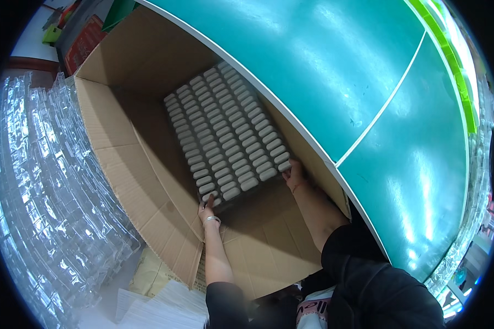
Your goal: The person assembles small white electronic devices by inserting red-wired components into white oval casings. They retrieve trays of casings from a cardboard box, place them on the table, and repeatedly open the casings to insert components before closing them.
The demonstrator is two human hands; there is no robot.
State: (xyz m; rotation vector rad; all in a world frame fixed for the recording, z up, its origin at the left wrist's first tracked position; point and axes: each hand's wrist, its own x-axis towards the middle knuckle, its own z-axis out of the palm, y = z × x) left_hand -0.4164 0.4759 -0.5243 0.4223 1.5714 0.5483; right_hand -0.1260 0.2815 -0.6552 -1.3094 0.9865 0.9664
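Deep inside a large open cardboard box (162, 216) lies a tray (258, 184) packed with rows of white, rounded oblong pieces (221, 132). What the pieces are cannot be told. My left hand (207, 210) grips the tray's near left corner, its thumb on top by the end piece. At the near right corner, my right hand (295, 175) is closed on the tray's edge, some of its fingers hidden beneath. Both forearms reach in over the box's near side. What lies under the tray is hidden.
A green-topped table (324, 66) with a white edge overhangs the box's right side. Tall stacks of clear plastic trays (55, 181) stand left of the box. White sheets (164, 307) and a yellowish paper sack (153, 271) lie at the lower left.
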